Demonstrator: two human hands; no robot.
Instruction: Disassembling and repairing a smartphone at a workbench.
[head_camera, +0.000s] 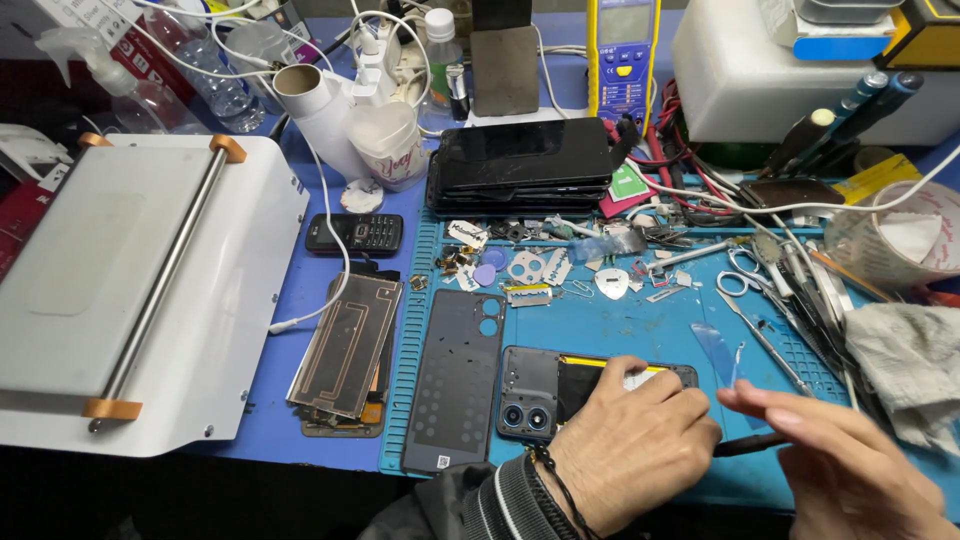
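Your left hand (635, 445) is nearest to the camera, at the bottom edge, with a striped cuff and a dark cord bracelet at the wrist. It lies on the opened smartphone (560, 392), and its curled fingers press down on the right part of the phone, so they are closed against it rather than around it. The phone rests face down on the blue work mat (640, 320), with its camera module on the left and a yellow strip showing along the upper edge.

Your right hand (850, 465) is just beside the left one, blurred. Its fingers look stretched out and a little apart; I cannot tell for sure if they hold anything. A dark thin tool (750, 445) lies between both hands, near the fingertips.

The removed back cover (455, 380) lies just left of the phone, and a copper-coloured coil sheet (347, 345) lies further left on the tabletop (300, 290). Behind them there is a stack of dark phones (520, 165), a small keypad phone (355, 233), and a white machine with a steel bar (130, 290).

What could go wrong, in my judgement: many small screws and metal parts (540, 265) lie loose just above the phone, and a sleeve or a quick hand can sweep them away. Pressing hard on the open phone may also bend it or hurt the battery. The tweezers and scissors (760, 290) are close to your right hand and can be knocked.
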